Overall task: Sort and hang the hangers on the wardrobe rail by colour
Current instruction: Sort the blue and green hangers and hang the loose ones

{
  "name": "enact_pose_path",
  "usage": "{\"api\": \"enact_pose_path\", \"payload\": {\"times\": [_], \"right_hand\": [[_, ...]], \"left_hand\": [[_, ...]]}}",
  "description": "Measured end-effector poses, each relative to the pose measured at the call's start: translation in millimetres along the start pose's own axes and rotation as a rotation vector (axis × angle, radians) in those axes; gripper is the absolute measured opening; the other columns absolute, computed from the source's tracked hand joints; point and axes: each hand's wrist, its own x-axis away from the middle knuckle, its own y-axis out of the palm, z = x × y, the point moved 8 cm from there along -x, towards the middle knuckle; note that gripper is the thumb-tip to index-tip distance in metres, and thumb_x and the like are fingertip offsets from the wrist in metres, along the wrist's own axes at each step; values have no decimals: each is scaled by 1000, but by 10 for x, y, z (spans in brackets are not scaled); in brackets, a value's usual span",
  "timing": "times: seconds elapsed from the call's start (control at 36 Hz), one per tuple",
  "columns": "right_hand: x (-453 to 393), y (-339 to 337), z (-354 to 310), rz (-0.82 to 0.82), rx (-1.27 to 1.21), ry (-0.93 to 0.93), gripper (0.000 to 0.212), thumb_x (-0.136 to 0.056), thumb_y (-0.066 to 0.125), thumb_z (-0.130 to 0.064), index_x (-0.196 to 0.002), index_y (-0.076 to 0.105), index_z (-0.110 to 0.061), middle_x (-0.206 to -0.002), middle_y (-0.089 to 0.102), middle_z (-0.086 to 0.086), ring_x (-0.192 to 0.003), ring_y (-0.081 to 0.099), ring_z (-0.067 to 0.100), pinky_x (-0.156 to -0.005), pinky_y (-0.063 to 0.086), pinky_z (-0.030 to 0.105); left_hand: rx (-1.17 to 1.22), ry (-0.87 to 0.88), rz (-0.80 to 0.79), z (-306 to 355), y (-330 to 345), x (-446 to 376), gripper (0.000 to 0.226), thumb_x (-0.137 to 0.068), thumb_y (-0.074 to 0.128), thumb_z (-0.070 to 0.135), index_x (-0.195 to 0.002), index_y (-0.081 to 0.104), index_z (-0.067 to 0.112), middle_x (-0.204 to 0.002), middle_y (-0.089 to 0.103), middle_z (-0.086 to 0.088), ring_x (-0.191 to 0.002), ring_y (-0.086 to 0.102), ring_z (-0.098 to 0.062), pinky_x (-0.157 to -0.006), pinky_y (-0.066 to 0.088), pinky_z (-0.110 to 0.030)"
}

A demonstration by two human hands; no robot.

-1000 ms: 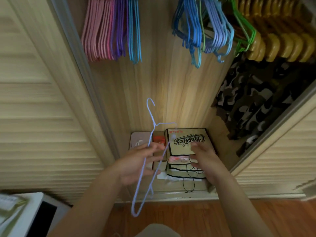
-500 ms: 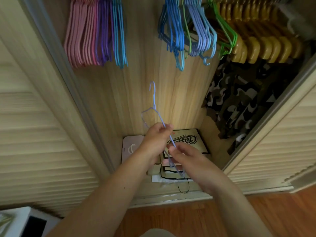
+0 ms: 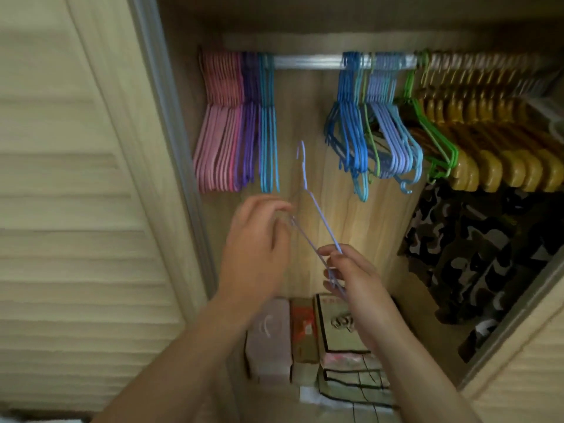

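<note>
I hold one thin lilac wire hanger [image 3: 323, 221] in front of the open wardrobe, hook pointing up. My left hand [image 3: 256, 248] pinches its left corner. My right hand [image 3: 351, 276] grips its lower right end. Above runs the silver rail [image 3: 305, 62]. On its left hang pink hangers [image 3: 216, 135], purple hangers [image 3: 248, 129] and teal hangers [image 3: 268, 132]. Right of a bare gap hang blue hangers [image 3: 348, 129], lilac hangers [image 3: 390, 135], a green hanger [image 3: 433, 132] and yellow-brown wooden hangers [image 3: 494, 141].
A louvred door [image 3: 76, 209] stands at the left and another door edge [image 3: 525, 346] at the lower right. Camouflage clothing [image 3: 476, 254] hangs under the wooden hangers. Boxes [image 3: 305, 337] are stacked on the wardrobe floor below my hands.
Both hands have lifted the lilac hanger up toward the rail. My right hand now grips its lower end, and my left hand has shifted to its left corner. The view has tilted upward.
</note>
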Motion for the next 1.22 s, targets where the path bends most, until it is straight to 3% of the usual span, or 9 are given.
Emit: {"api": "enact_pose_path", "payload": {"times": [0.17, 0.33, 0.53, 0.64, 0.72, 0.83, 0.89, 1.03, 1.22], "right_hand": [[-460, 217, -691, -3, -53, -178, 24, -104, 50, -27, -102, 73, -28, -105, 58, -1, -91, 60, 11, -95, 52, 38], [-960, 392, -1328, 62, -20, -325, 29, -96, 45, -48, -101, 71, -36, -103, 63, -7, -108, 61, 16, -108, 45, 51], [-1578, 529, -1442, 79, 52, -331, 50, -88, 35, -58, -115, 69, -34, -116, 61, -2, -114, 56, 16, -111, 42, 48], [-1697, 610, -1250, 53, 101, -320, 48, -99, 36, -47, -126, 67, -22, -83, 52, -16, -84, 50, 6, -86, 39, 33], [-1640, 693, -1192, 25, 153, -325, 39, -106, 36, -36, -92, 67, -17, -70, 47, -10, -68, 47, 8, -67, 36, 25], [-1645, 812, -1158, -24, 191, -310, 36, -110, 35, -32, -100, 65, -17, -98, 65, -3, -91, 62, 5, -76, 44, 12], [-1619, 842, -1184, -42, 221, -338, 43, -110, 33, -33, -114, 69, -11, -111, 68, 12, -105, 64, 21, -83, 49, 26], [-1408, 809, -1158, -81, 324, -323, 61, -107, 27, -51, -156, 35, -15, -159, 39, 5, -146, 34, 15, -117, 26, 27], [-851, 479, -926, -28, 540, -460, 46, -106, 46, -36, -145, 52, -13, -135, 55, -4, -112, 55, -2, -92, 36, 5]], "left_hand": [[-442, 369, 421, 414, -1017, -698, 37, -77, 63, 1, -113, 68, -2, -134, 51, -31, -129, 46, -49, -114, 34, -54], [-708, 202, 505, 68, -1466, -1402, 74, -89, 61, 28, -154, 37, 2, -158, 26, -34, -148, 23, -53, -122, 20, -60], [-700, 221, 530, -54, -1445, -1467, 76, -91, 53, 25, -157, 28, -3, -160, 26, -33, -150, 19, -53, -123, 21, -61], [-700, 209, 523, -66, -1449, -1459, 76, -93, 51, 28, -158, 26, -3, -161, 24, -32, -151, 17, -51, -123, 21, -61], [-703, 199, 529, -75, -1440, -1458, 75, -94, 50, 29, -158, 26, -2, -162, 23, -31, -152, 16, -51, -122, 21, -61], [-703, 203, 544, -74, -1444, -1469, 74, -94, 49, 30, -159, 26, 1, -163, 23, -29, -152, 15, -49, -123, 21, -60], [-692, 201, 546, -82, -1448, -1462, 74, -95, 50, 30, -159, 26, 2, -164, 23, -28, -153, 15, -49, -123, 21, -59], [-715, 221, 541, -95, -1462, -1456, 73, -96, 51, 28, -159, 26, 0, -163, 23, -30, -152, 16, -50, -124, 19, -59], [-744, 154, 578, -122, -1316, -1370, 78, -93, 56, 14, -160, 18, -1, -165, 21, -25, -152, 10, -54, -126, 9, -58]]}}
